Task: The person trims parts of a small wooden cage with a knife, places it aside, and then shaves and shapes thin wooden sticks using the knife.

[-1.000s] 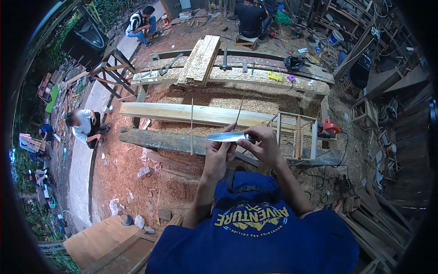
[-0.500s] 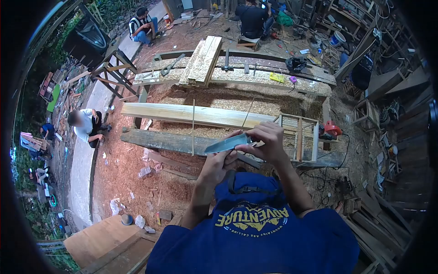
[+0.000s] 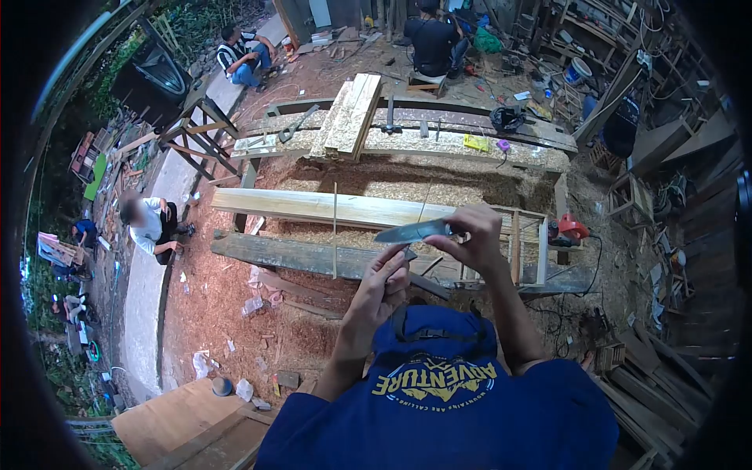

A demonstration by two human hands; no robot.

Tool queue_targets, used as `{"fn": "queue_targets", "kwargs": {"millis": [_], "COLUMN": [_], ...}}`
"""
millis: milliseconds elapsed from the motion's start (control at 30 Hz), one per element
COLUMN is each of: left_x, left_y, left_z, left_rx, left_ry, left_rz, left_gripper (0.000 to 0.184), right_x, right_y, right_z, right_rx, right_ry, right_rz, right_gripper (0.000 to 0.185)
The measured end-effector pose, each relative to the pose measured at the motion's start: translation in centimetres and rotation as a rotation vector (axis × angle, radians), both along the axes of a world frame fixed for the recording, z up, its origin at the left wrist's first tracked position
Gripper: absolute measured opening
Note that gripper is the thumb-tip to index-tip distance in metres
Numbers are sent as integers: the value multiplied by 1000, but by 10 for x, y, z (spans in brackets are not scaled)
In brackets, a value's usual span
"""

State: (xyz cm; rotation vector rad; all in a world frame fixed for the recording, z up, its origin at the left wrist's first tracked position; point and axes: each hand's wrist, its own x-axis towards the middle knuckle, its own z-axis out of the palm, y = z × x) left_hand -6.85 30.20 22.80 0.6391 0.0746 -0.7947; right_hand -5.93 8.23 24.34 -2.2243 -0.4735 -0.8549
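Observation:
A knife (image 3: 411,233) with a broad grey blade is in my right hand (image 3: 476,235), whose fingers are closed round the handle end. Its blade points left, above the planks. Just below it, my left hand (image 3: 381,290) is closed on a small dark piece (image 3: 410,254); only its end shows past the fingertips, so its kind is unclear. The blade's lower edge passes close to my left fingertips; whether they touch cannot be made out. Under both hands lie a pale planed plank (image 3: 313,205) and a weathered grey board (image 3: 298,254), with a thin wooden strip (image 3: 335,235) across them.
A slatted wooden frame (image 3: 542,251) and a red power tool (image 3: 572,227) are at right. Stacked boards (image 3: 351,117), a hammer (image 3: 390,117) and a handsaw (image 3: 298,124) lie on the far bench. People sit at left (image 3: 149,227) and at the back (image 3: 435,47).
My right hand has moved up and slightly right with the knife, lifting the blade off my left fingers. The dark piece in my left hand now shows. The view has shifted slightly.

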Motion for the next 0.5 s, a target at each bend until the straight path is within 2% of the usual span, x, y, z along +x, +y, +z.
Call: {"fn": "queue_targets", "kwargs": {"millis": [100, 167, 267, 400, 433, 500], "left_x": [-2, 0, -1, -6, -6, -5], "left_y": [-2, -7, -1, -5, -4, 1], "left_z": [8, 19, 15, 10, 11, 14], "left_rx": [15, 101, 100, 149, 139, 116], "left_ry": [70, 104, -26, 31, 4, -52], "left_rz": [52, 94, 28, 64, 42, 8], "left_gripper": [39, 39, 40, 40, 41, 41], "right_x": [-10, -7, 0, -7, -6, -1], "right_y": [14, 10, -1, 11, 9, -5], "right_z": [3, 1, -5, 7, 3, 4], "right_rx": [-112, -55, 61, -117, -86, -47], "right_ry": [-9, -13, 15, -67, -62, -1], "right_rz": [141, 78, -65, 78, 79, -65], "right_gripper": [41, 41, 39, 41, 41, 39]}}
